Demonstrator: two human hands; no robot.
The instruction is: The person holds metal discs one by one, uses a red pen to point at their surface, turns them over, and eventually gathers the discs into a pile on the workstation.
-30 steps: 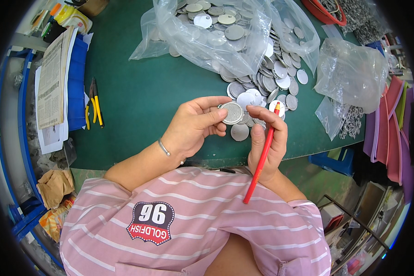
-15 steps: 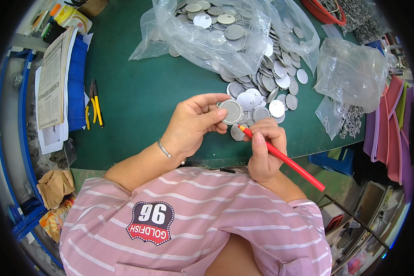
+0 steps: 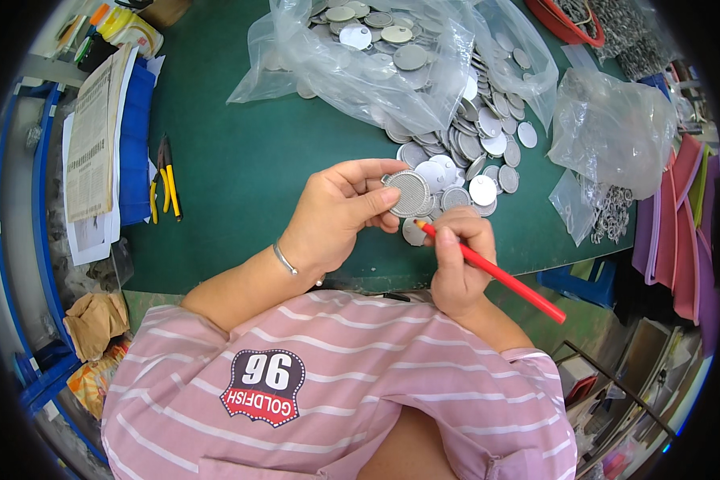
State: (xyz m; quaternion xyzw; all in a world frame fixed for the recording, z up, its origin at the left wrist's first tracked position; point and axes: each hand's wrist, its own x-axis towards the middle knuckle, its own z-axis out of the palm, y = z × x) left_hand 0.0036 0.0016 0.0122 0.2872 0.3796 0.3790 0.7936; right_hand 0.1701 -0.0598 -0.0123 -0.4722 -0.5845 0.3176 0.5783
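Between thumb and fingers, my left hand grips a round grey metal disc with a small loop at its edge and a textured face turned up. My right hand closes round a long red pencil. The pencil's bare tip points up and left, close to the lower right rim of the disc; whether it touches, I cannot tell. Just beyond both hands lies a heap of similar silver discs, some plain, some textured. It spills from a clear plastic bag at the far side of the green table.
Yellow-handled pliers lie on the left, beside a blue bin with papers against it. To the right are a second clear bag and small metal clasps. A red basket of metal parts stands far right.
The disc in my left hand has tilted slightly and shifted a little right. My right hand and the pencil are almost where they were.
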